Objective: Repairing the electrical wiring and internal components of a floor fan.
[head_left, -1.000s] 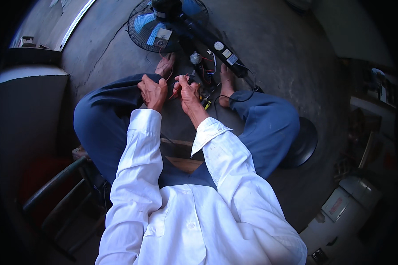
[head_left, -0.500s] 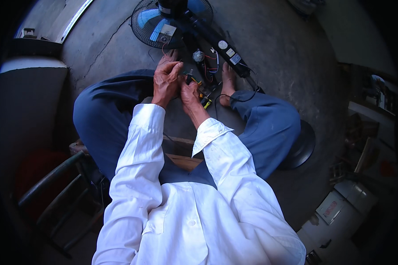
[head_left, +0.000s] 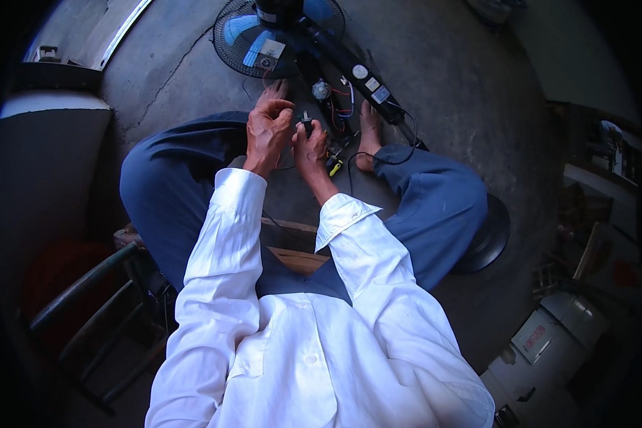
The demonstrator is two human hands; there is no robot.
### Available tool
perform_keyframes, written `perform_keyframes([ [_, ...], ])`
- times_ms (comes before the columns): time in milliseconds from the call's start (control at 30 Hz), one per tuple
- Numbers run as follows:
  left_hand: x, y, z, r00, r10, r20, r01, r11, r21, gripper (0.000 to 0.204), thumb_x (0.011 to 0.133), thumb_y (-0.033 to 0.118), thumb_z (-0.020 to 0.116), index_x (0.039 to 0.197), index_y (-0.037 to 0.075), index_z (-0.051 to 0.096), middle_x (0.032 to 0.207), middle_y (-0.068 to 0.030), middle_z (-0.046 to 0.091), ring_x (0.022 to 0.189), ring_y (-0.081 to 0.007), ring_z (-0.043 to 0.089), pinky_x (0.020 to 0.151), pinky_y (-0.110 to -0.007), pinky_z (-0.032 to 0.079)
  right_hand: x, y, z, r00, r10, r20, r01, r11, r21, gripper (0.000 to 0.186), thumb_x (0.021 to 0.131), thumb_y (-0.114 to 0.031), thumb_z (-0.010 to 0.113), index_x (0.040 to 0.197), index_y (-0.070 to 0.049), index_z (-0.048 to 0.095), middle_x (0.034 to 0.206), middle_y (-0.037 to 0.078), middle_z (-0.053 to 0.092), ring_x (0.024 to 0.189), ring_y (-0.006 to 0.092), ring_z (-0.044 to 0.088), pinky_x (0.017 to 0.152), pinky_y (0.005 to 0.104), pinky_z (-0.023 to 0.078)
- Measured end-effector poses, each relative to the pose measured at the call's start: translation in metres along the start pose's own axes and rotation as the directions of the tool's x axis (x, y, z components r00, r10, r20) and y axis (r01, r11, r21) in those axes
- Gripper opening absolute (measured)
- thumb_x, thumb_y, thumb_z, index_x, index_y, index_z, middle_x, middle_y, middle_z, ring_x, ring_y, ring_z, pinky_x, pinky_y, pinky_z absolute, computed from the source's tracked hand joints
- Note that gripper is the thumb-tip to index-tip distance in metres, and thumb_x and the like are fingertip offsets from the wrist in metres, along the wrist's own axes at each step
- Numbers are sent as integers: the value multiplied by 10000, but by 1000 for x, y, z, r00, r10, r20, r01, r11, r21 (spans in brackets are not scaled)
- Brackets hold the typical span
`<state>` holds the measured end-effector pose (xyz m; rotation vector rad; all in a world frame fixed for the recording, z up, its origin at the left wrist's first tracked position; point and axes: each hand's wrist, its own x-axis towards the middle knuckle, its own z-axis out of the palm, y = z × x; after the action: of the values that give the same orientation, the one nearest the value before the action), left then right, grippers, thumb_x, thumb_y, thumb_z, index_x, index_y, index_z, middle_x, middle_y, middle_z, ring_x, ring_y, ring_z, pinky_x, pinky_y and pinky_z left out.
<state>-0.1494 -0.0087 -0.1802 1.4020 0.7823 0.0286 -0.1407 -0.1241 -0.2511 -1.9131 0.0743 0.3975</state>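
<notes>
My left hand (head_left: 266, 135) is raised between my knees, its fingers pinched together on something too small or hidden to make out. Just right of it, my right hand (head_left: 310, 151) is closed round a small dark tool (head_left: 307, 124) with a metal tip pointing upward. A thin wire runs below the hands. Beyond them lie the fan head (head_left: 239, 32) with blue blades in a wire grille, the black fan column (head_left: 339, 57), and an open black housing (head_left: 321, 91) with red, white and blue wires. A yellow-handled tool (head_left: 335, 168) rests beside my right hand.
My bare feet (head_left: 369, 132) flank the fan parts. A round black base (head_left: 496, 235) sits by my right knee. A dark chair frame (head_left: 78, 292) stands at lower left, a low wall (head_left: 36, 143) at left. A pale appliance (head_left: 535, 335) and assorted clutter (head_left: 585, 242) line the right side.
My left hand has moved rightward and up from beside my left knee to close by my right hand. The right hand has turned slightly, showing the tool's metal tip.
</notes>
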Motion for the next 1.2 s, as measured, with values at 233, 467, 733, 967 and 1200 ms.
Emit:
perform_keyframes([
  [233,-6,-1,-3,999,44,31,-48,990,130,230,910,170,630,1008,-14,727,872,-108,716,770,-157,680,707,-299,539,-4,-19,0,999,-38,-32,36,997,-74,219,941,-218,566,961,0,558,774,163,645,726,304,665,658,416,494],
  [467,-8,2,-1,995,19,97,-27,996,80,224,918,160,647,1019,-30,709,801,-43,666,670,-96,589,611,-245,482,-12,-37,-5,999,-45,8,46,995,-91,143,922,-125,563,949,12,534,862,205,640,820,360,664,716,436,483],
  [733,-8,6,-2,993,9,120,-21,995,100,217,907,144,636,1005,-32,717,783,-40,663,680,-89,586,627,-246,475,-10,-28,-4,998,-39,41,43,992,-118,118,915,-106,555,936,6,527,860,215,630,830,379,652,726,443,478],
  [967,-11,9,1,991,45,124,-62,989,135,265,933,221,677,1004,-31,717,773,-46,661,679,-103,587,638,-256,475,-7,-23,-2,996,-91,-13,84,962,-259,169,917,-164,592,944,-11,524,880,249,641,871,452,642,715,473,485],
  [1200,-7,-3,2,988,125,94,-145,957,251,245,931,216,680,992,-17,723,775,-51,667,691,-111,601,635,-264,476,-8,-8,0,988,-155,0,152,972,-179,202,919,-197,606,949,-17,519,882,262,650,889,472,641,715,484,487],
])
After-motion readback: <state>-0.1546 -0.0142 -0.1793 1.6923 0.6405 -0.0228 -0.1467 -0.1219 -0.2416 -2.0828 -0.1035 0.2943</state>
